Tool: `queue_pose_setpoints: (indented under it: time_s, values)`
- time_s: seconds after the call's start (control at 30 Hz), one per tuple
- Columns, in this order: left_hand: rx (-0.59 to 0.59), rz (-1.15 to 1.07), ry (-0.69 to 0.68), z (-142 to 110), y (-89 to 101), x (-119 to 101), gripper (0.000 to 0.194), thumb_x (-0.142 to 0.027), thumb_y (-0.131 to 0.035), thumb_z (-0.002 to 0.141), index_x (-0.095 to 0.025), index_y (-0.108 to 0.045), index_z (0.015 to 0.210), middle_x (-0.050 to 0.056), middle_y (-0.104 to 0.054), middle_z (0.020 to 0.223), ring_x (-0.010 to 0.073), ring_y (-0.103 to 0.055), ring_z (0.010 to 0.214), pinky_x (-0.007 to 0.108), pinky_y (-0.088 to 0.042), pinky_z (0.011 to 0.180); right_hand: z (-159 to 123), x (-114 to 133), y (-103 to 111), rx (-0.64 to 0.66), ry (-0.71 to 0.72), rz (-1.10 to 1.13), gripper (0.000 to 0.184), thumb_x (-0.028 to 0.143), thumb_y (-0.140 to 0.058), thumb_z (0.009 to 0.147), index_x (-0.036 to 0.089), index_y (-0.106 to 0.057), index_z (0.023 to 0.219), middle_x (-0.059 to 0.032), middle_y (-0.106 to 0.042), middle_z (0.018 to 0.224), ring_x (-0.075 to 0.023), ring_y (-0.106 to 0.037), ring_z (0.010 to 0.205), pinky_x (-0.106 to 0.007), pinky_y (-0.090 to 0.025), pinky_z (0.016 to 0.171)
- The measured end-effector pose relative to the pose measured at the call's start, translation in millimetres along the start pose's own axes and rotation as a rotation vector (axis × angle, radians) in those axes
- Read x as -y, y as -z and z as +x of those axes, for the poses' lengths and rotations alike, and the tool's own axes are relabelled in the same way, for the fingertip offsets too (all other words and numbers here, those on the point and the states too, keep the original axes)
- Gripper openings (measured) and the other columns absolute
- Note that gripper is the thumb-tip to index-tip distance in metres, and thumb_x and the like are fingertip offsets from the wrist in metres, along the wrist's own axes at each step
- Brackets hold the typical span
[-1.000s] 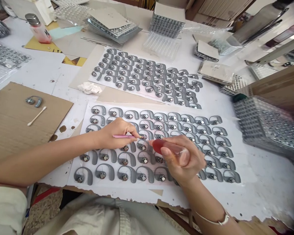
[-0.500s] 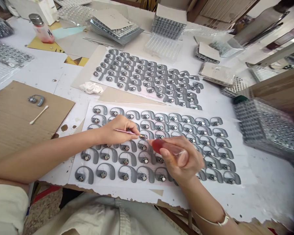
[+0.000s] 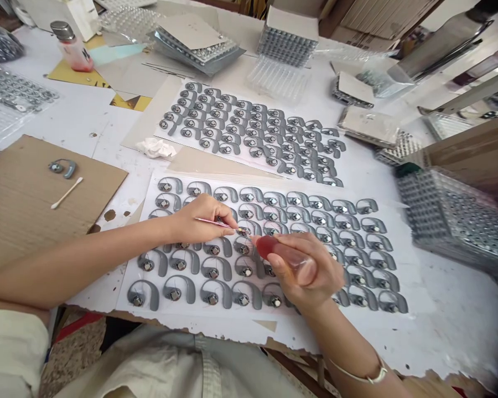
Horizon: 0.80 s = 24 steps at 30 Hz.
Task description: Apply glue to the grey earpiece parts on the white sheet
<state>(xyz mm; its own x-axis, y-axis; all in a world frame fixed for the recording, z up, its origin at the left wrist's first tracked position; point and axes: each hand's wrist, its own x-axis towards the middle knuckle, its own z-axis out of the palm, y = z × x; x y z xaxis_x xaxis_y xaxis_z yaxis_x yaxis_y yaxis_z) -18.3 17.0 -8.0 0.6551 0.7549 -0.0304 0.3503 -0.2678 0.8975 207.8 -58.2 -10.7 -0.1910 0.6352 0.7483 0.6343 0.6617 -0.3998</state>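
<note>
From here I see the right hand (image 3: pixel 315 271) wrapped around a red-ended bottle (image 3: pixel 269 247) over the near sheet (image 3: pixel 400 243) of grey ear-hook pieces (image 3: pixel 256 298), the left hand (image 3: pixel 205 218) pinching a pink stick (image 3: pixel 209 221). Left of that sheet lie cardboard (image 3: pixel 33 193) and a swab (image 3: pixel 67 193); beyond it, tissue (image 3: pixel 155 147) and stacked trays (image 3: pixel 286 44) on the white table (image 3: pixel 78 121).

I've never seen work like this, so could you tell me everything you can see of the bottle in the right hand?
The bottle is small, rounded and see-through, apparently soft plastic. Red liquid shows toward its narrow tip, while the rounded base end looks clearer. It lies well tilted in the grip of the right hand, tip pointing left, above the rows of grey hooked pieces. Whether the tip touches one is unclear.
</note>
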Motion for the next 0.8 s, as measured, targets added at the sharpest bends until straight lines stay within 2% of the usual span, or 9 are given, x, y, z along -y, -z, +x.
queue_pose_setpoints:
  time_s: [0.17, 0.33, 0.43, 0.53, 0.6, 0.67, 0.8]
  values:
    - [-0.010, -0.042, 0.014, 0.9, -0.1, -4.2, 0.010, -0.017, -0.068, 0.075, -0.013, -0.075, 0.081, 0.005, -0.074, 0.076, 0.0139, -0.068, 0.065, 0.017, -0.049, 0.054, -1.4, -0.5, 0.0, -0.019, -0.051, 0.078, 0.029, 0.022, -0.072, 0.073, 0.021, -0.062, 0.101, -0.0039, -0.068, 0.075, -0.0178, -0.063, 0.060, -0.030, -0.051, 0.047]
    - [-0.058, -0.019, 0.023, -1.7, -0.2, -13.0, 0.008, -0.018, -0.069, 0.075, -0.014, -0.075, 0.079, 0.004, -0.074, 0.074, 0.0135, -0.068, 0.063, 0.016, -0.050, 0.052, 11.1, -1.0, 16.4, -0.281, -0.222, 0.247, 0.009, 0.029, -0.067, 0.079, 0.021, -0.067, 0.080, -0.0006, -0.064, 0.065, -0.0151, -0.059, 0.050, -0.028, -0.043, 0.039]
    - [-0.127, 0.088, -0.116, -8.6, 0.1, -16.1, 0.010, -0.019, -0.066, 0.080, -0.014, -0.074, 0.083, 0.004, -0.075, 0.077, 0.0126, -0.068, 0.062, 0.017, -0.052, 0.053, 20.1, 2.3, 32.1, -0.369, -0.346, 0.168, 0.021, 0.033, -0.061, 0.084, 0.021, -0.065, 0.067, -0.0014, -0.060, 0.060, -0.0163, -0.059, 0.053, -0.031, -0.046, 0.045]
    - [-0.201, 0.296, -0.381, -18.6, -3.0, -16.2, 0.015, -0.017, -0.057, 0.086, -0.014, -0.071, 0.091, 0.005, -0.075, 0.084, 0.0142, -0.071, 0.071, 0.021, -0.057, 0.062, 21.2, 6.1, 38.8, -0.397, -0.345, 0.088, 0.031, 0.033, -0.057, 0.086, 0.020, -0.064, 0.059, -0.0029, -0.059, 0.056, -0.0176, -0.059, 0.054, -0.033, -0.046, 0.050]
    - [-0.232, 0.441, -0.505, -25.9, -8.1, -15.5, 0.017, -0.016, -0.052, 0.088, -0.015, -0.069, 0.092, 0.005, -0.075, 0.084, 0.0147, -0.071, 0.074, 0.022, -0.058, 0.062, 16.8, 7.7, 35.3, -0.449, -0.335, 0.111, 0.033, 0.037, -0.059, 0.084, 0.020, -0.063, 0.057, -0.0018, -0.057, 0.054, -0.0173, -0.057, 0.052, -0.033, -0.045, 0.049]
    - [-0.213, 0.515, -0.555, -33.3, -14.7, -14.7, 0.017, -0.015, -0.050, 0.088, -0.016, -0.067, 0.091, 0.005, -0.074, 0.081, 0.0138, -0.071, 0.073, 0.020, -0.057, 0.059, 9.8, 9.0, 28.4, -0.471, -0.367, 0.167, 0.029, 0.039, -0.064, 0.080, 0.019, -0.063, 0.059, -0.0004, -0.057, 0.054, -0.0165, -0.057, 0.050, -0.032, -0.044, 0.048]
    - [-0.117, 0.627, -0.632, -46.0, -25.5, -12.5, 0.017, -0.014, -0.050, 0.086, -0.017, -0.066, 0.093, 0.005, -0.072, 0.079, 0.0133, -0.069, 0.070, 0.019, -0.056, 0.057, -4.0, 12.1, 18.5, -0.357, -0.387, 0.215, 0.020, 0.038, -0.071, 0.074, 0.018, -0.067, 0.075, -0.0011, -0.063, 0.064, -0.0160, -0.058, 0.055, -0.030, -0.043, 0.047]
